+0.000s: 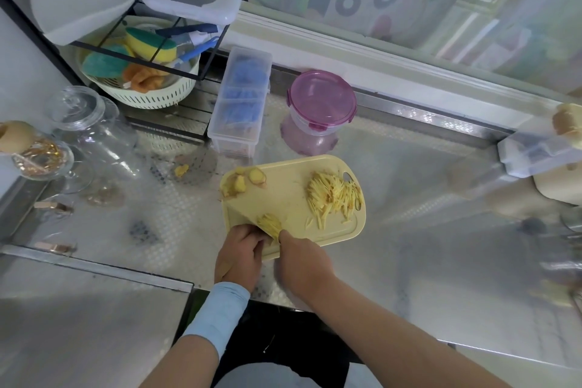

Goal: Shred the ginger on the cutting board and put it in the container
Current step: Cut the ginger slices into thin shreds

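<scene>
A yellow cutting board (315, 230) lies on the steel counter. A pile of shredded ginger (333, 195) sits at its right end, and several unpeeled ginger chunks (242, 181) at its far left corner. At the near edge lies a small stack of ginger slices (269, 224). My left hand (242, 252) grips the handle of a knife (242, 214), whose blade runs up-left across the board beside the stack. My right hand (302, 258) holds the stack with curled fingertips. A round container with a shut pink lid (321, 98) stands behind the board.
A clear box with blue contents (242, 98) stands left of the pink container. A basket of sponges (141, 72) sits under a black rack at the back left, with glass jars (85, 123) on the left. One ginger bit (181, 171) lies on the counter. Appliances crowd the right edge.
</scene>
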{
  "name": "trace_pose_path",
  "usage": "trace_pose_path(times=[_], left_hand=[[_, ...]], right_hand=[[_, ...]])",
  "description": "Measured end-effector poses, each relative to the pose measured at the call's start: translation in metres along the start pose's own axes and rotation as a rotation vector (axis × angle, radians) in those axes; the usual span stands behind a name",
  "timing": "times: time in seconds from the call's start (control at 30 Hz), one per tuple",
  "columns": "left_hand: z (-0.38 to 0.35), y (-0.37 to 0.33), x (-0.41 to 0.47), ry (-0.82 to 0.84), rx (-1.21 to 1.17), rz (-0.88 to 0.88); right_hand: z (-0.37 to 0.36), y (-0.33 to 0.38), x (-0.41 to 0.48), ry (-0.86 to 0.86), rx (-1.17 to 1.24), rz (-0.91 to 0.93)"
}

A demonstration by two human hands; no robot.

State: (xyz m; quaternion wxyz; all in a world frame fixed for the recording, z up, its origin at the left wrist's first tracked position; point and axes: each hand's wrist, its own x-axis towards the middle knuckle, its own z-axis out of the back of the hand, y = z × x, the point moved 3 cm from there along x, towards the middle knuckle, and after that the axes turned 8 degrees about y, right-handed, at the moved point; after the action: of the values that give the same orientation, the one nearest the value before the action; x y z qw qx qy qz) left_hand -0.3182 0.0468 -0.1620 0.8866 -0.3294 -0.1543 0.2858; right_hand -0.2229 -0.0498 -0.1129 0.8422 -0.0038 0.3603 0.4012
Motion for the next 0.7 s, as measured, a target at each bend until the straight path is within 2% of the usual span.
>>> trace_pose_path(times=[0.2,0.4,0.6,0.7], left_hand=[[-0.001,0.000,-0.001,-0.016,0.021,0.030],[0.001,-0.001,0.001,-0.020,0.041,-0.021],[0.001,0.000,0.001,-0.008,0.029,-0.021],[0.001,0.001,0.002,-0.011,0.051,-0.083]], right_hand=[[-0.008,-0.006,-0.007,-0.031,-0.006,-0.024],[-0.010,-0.017,-0.022,-0.023,-0.012,-0.029],[-0.005,-0.005,0.001,0.001,-0.023,-0.019],[-0.001,0.002,0.005,-0.003,-0.014,0.012]])
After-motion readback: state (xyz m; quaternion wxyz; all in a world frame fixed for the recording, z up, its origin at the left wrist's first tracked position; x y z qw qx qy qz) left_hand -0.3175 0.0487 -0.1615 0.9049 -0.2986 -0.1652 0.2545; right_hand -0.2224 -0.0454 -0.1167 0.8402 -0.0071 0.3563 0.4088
